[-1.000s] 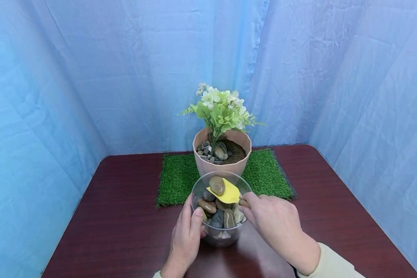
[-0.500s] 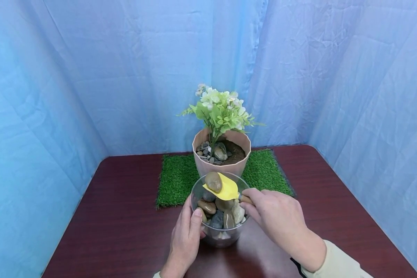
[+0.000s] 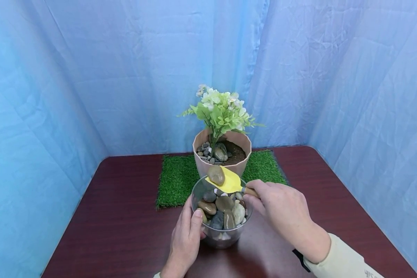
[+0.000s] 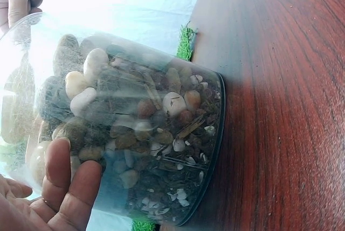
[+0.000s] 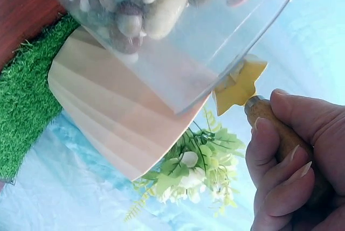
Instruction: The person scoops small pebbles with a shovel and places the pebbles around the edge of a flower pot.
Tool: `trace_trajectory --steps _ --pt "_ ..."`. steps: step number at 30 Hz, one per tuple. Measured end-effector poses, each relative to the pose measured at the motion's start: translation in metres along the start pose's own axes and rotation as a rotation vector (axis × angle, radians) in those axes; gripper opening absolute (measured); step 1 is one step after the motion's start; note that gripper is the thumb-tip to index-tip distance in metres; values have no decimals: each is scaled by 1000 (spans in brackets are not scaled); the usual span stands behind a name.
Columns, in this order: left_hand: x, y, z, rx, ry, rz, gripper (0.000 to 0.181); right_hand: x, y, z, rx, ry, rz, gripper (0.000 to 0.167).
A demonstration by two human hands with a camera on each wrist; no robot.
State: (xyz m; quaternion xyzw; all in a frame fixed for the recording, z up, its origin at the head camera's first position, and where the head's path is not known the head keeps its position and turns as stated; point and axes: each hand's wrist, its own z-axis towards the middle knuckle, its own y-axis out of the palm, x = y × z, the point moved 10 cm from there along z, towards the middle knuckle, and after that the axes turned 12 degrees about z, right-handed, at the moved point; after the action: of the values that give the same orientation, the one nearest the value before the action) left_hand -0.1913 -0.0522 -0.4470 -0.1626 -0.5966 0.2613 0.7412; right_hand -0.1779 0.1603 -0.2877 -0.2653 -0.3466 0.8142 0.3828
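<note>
My right hand (image 3: 285, 212) grips the wooden handle of a small yellow garden trowel (image 3: 233, 184). On its blade lies a brown stone (image 3: 216, 175), over the far rim of a clear container (image 3: 218, 241). Several smooth stones (image 3: 224, 204) fill this container; through its wall the left wrist view shows smaller pebbles and white bits lower down. My left hand (image 3: 185, 237) holds the container's left side, thumb near the rim and fingers against the wall. Just behind stands a pink flowerpot (image 3: 202, 166) with a white-flowered plant (image 3: 226, 112). Inside are grey pebbles (image 3: 205, 150), one large stone (image 3: 220, 152) and dark soil (image 3: 238, 153).
The pot stands on a green artificial grass mat (image 3: 176, 185), on a dark red wooden table (image 3: 125, 216). Pale blue curtains (image 3: 153, 77) hang behind the table and along both sides.
My right hand has lifted the trowel with the brown stone up and away from the other stones, toward the pot. My left hand and the container have stayed in place.
</note>
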Motion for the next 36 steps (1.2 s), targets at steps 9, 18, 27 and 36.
trace_trajectory --steps 9,18,27,36 --pt "2 -2 0 15 22 8 54 8 -2 5 -7 14 -20 19" --pt "2 -3 -1 28 27 38 53 20 -1 12 12 30 -38 17" --pt "0 -2 -2 15 12 22 54 31 0 19 42 22 -32 13" --pt "0 -1 -1 13 4 13 54 47 7 30 37 47 -30 14"
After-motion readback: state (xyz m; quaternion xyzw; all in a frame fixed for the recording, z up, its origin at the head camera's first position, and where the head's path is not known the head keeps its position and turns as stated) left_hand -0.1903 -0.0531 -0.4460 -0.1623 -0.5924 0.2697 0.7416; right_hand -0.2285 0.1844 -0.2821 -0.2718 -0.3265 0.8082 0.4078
